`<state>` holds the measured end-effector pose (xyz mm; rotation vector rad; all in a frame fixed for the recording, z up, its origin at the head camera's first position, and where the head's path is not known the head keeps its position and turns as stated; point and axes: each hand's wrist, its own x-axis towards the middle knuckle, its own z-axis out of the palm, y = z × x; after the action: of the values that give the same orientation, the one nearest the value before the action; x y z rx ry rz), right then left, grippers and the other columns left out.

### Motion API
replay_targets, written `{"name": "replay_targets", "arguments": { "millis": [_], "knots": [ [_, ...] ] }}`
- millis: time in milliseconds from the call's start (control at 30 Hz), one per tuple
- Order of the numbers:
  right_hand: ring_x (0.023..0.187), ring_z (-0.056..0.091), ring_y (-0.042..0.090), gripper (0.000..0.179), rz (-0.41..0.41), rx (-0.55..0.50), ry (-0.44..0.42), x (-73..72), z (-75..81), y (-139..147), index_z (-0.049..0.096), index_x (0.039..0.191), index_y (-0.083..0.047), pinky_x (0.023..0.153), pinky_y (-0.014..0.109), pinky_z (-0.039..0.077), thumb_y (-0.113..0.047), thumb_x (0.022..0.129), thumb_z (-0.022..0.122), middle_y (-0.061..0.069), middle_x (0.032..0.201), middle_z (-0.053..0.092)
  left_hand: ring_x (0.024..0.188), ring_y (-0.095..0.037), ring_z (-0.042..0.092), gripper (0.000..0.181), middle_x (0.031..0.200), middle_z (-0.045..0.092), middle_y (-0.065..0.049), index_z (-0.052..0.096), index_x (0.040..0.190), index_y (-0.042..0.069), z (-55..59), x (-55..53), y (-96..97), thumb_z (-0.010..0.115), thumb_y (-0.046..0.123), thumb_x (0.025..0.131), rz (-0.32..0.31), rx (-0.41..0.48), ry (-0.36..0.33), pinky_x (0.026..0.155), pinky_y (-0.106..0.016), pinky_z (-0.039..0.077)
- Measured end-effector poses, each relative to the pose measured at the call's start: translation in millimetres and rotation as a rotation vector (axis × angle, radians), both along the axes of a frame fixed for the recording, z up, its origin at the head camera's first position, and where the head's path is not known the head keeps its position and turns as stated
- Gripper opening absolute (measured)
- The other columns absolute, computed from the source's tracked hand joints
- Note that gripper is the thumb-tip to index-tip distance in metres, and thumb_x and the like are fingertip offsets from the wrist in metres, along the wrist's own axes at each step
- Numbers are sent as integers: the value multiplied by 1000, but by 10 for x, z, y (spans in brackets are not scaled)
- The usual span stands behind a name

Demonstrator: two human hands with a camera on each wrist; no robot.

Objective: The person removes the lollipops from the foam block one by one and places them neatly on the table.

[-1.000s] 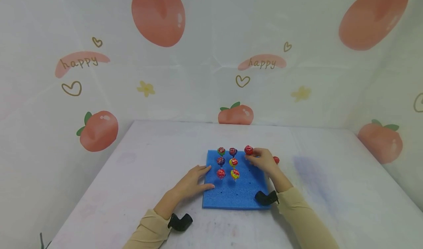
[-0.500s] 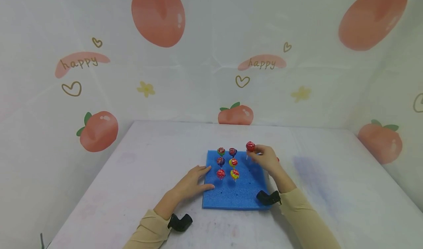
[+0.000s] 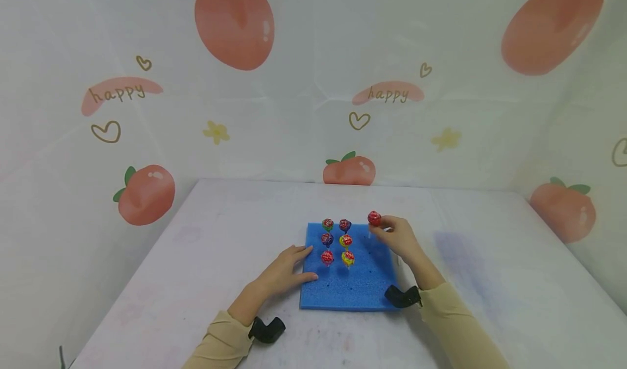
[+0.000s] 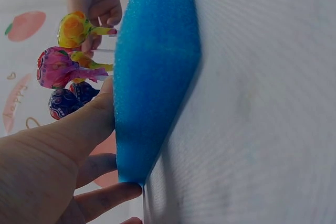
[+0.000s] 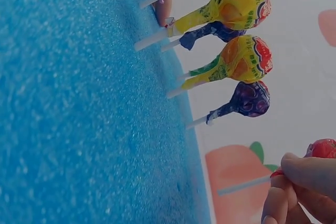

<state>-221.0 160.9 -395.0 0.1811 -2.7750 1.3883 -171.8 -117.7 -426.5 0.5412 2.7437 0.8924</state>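
Note:
My right hand pinches a red lollipop just below its wrapped head, over the far right part of a blue foam board. In the right wrist view the bare end of its white stick shows, apart from the foam. My left hand rests at the board's left edge with fingers spread, its thumb on the top face. Several lollipops stand upright in the foam in two columns, among them a pink one, a yellow one and a dark purple one.
Small holes dot the near and right parts of the board. The board lies on a white-covered table. Black wrist mounts stick out from both sleeves. A white printed backdrop hangs behind the table.
My right hand has lifted the red lollipop and drawn it slightly right. Another red lollipop beyond the right wrist has gone out of sight behind it. The left hand stays put.

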Motion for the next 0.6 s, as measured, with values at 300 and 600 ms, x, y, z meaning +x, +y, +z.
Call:
{"name": "replay_targets", "arguments": {
  "millis": [300, 600],
  "knots": [
    [79, 65, 21, 26, -6, 19, -9, 38, 1, 64, 65, 104, 3, 75, 34, 57, -18, 90, 62, 22, 103, 67, 138, -42, 29, 70, 144, 41, -20, 41, 141, 7, -7, -3, -4, 64, 42, 85, -5, 2, 16, 110, -57, 29],
    [85, 65, 24, 29, -22, 26, -41, 79, 14, 126, 63, 110, 2, 81, 40, 57, -20, 91, 61, 22, 109, 65, 138, -42, 30, 71, 144, 41, -19, 41, 141, 8, -37, -18, -9, 63, 44, 85, -6, -12, 22, 109, -57, 30]
  ]
}}
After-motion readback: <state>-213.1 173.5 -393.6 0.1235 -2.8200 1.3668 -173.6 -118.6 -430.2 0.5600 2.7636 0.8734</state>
